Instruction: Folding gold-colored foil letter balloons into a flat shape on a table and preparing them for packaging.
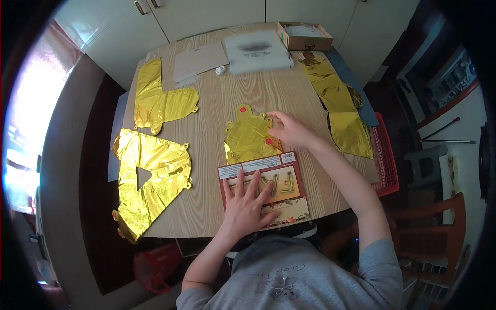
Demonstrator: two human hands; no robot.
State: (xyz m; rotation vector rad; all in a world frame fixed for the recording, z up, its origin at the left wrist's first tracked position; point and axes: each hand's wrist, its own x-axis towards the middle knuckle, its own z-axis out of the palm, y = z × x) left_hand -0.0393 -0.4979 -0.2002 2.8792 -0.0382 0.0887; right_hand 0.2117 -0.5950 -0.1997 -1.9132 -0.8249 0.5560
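Note:
On the package (297,205), a flat printed one with a red border and a picture of gold letter balloons, my left hand (245,206) lies with its fingers spread, near the table's front edge. A folded gold foil balloon (249,137) with small tabs and red round stickers comes out beyond the package's far edge; its near end is hidden there. My right hand (292,130) has curled fingers at the balloon's right edge, seeming to pinch it by a tab.
Flat gold foil balloons lie at the left: an angled one (155,103) and one with a triangular hole (160,170). Another long foil balloon (336,98) lies right. At the back are grey card (201,59), a clear plastic bag (258,59), white ribbon rolls (220,70) and an open box (309,42).

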